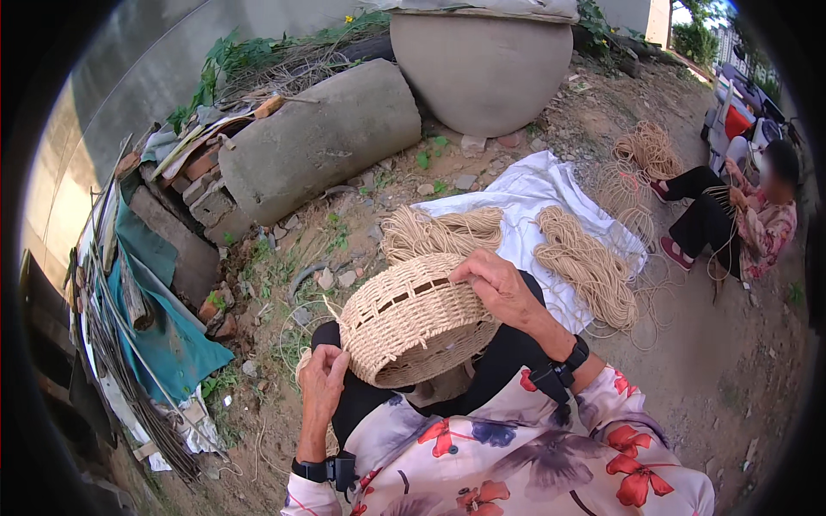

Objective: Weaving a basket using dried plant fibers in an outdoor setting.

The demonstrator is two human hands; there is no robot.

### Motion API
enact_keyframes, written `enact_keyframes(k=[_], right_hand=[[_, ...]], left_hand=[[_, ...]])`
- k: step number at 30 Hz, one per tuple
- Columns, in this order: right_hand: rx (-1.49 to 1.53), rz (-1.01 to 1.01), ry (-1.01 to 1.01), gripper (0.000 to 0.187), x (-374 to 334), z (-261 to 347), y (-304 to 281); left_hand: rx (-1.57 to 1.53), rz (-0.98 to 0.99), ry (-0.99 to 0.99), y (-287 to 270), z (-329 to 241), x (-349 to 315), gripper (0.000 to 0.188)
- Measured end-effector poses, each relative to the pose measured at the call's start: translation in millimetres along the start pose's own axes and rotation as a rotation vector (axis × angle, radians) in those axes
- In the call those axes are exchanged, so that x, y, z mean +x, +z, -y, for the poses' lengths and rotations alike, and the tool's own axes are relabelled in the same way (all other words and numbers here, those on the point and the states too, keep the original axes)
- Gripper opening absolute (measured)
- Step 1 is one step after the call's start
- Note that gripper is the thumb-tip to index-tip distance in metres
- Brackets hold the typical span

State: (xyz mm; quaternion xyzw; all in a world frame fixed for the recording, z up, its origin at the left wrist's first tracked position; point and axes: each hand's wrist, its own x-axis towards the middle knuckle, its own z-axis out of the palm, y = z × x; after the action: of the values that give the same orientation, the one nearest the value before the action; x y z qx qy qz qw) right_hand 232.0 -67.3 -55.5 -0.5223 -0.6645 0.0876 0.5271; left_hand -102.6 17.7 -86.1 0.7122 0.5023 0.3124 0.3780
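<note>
A round basket of pale woven cord (pixel 413 322) rests tilted on my lap, with a band of open gaps running round its side. My right hand (pixel 497 288) is closed on the basket's far right edge, thumb and fingers pinching it. At the basket's left edge, my left hand (pixel 323 380) has its fingers pressed together. Pale cord (pixel 303 365) comes out beside that hand, and the fingers appear to pinch it. Just what lies between the left fingertips is partly hidden.
Bundles of tan cord (pixel 585 267) lie on a white sheet (pixel 525 182) ahead. A seated person (pixel 770 211) handles cord at the right. A concrete cylinder (pixel 327 142), a large round vat (pixel 482 73) and a teal cloth (pixel 163 318) stand or lie around.
</note>
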Motion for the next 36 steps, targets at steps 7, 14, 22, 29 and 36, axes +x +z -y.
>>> enact_keyframes(k=[7,14,22,29,36], right_hand=[[0.559,-0.063,0.402,0.019,-25.9,-37.6,-16.3],[0.159,0.045,0.196,0.016,-34.1,-51.0,-13.3],[-0.189,-0.060,-0.004,0.019,-19.8,-7.4,-4.7],[0.194,0.794,0.102,0.016,-73.0,24.7,33.1],[0.052,0.801,0.498,0.027,-48.0,-37.8,150.7]], left_hand=[[-0.437,0.093,-0.038,1.1,31.8,5.9,0.020],[-0.488,0.145,-0.051,2.2,40.2,11.2,0.023],[-0.404,0.129,-0.032,4.6,29.4,1.1,0.024],[0.252,0.013,0.343,9.8,21.8,-19.9,0.069],[-0.037,0.028,0.247,3.2,26.8,-3.4,0.025]])
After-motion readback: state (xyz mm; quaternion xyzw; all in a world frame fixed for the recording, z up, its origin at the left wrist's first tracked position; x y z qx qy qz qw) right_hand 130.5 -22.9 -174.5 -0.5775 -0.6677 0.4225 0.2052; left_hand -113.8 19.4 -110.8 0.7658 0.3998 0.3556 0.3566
